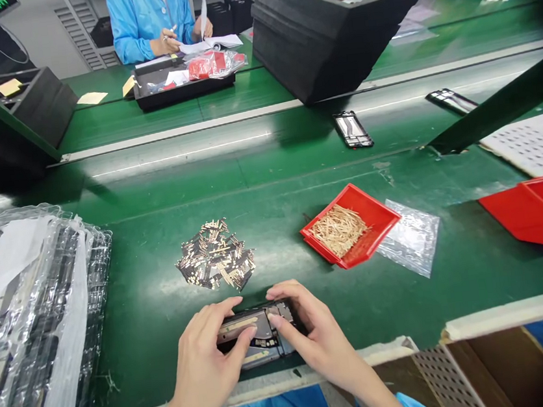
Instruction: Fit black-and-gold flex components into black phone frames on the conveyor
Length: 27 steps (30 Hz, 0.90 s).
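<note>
I have the phone frame [260, 335] pinned between both hands at the near edge of the green bench [261, 198], just in front of me; my left hand [206, 361] curls narrowly round its left end, thumb along the top edge and a fingertip pressing on the gold strip [239, 325] seated in the upper part; my right hand [310, 330] closes over its right end, fingers bent down onto the frame. By my reckoning one strip is in place and being pressed home on this piece; a second pale strip seems to lie lower on the frame, though I cannot tell whether it is seated.

Much looks left: just beyond the frame lies a loose heap of small gold-and-dark parts [216, 264], and to the right of it a red tray [351, 224] holding thin tan strips, with a clear bag [410, 240] touching its right side; at the near left a stack of bagged frames [34, 322] rests in clear wrap. Farther off, on the belt, a single frame [352, 129] lies alone, which I judge to be finished and passed along; beyond it stand stacked black foam trays [330, 33], and a person in a blue coat [142, 15] writes at the far side.
</note>
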Tool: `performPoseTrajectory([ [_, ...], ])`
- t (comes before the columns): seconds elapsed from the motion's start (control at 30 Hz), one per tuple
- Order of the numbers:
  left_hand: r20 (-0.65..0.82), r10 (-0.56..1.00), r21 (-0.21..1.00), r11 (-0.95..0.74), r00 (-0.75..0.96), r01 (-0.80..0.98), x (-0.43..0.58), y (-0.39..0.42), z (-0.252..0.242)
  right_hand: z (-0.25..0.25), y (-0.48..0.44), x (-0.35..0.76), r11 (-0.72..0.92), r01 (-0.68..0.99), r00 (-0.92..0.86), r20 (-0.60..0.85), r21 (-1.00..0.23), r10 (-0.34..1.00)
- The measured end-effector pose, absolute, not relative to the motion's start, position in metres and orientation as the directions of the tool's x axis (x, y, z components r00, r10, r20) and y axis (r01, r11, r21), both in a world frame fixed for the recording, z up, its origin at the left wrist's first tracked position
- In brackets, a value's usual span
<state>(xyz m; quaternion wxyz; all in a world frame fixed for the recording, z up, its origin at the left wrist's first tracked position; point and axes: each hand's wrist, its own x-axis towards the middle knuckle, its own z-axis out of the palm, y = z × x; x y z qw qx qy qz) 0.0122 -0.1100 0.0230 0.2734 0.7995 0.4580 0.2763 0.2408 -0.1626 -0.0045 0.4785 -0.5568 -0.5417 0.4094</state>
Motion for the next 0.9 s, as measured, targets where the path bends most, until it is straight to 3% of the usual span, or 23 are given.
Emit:
performPoseTrajectory([
  [0.17, 0.236, 0.848, 0.675, -0.494, 0.474, 0.548, 0.012, -0.107, 0.029, 0.0, -0.151, 0.244, 0.22, 0.287, 0.067, 0.248, -0.932, 0.966],
  [0.37, 0.306, 0.814, 0.634, -0.562, 0.494, 0.532, 0.013, -0.103, 0.033, -0.001, -0.148, 0.248, 0.282, 0.364, 0.035, 0.316, -0.888, 0.948],
  [0.9, 0.303, 0.794, 0.636, -0.58, 0.527, 0.509, 0.007, -0.1, 0.027, -0.012, -0.142, 0.256, 0.468, 0.456, -0.117, 0.47, -0.757, 0.875],
])
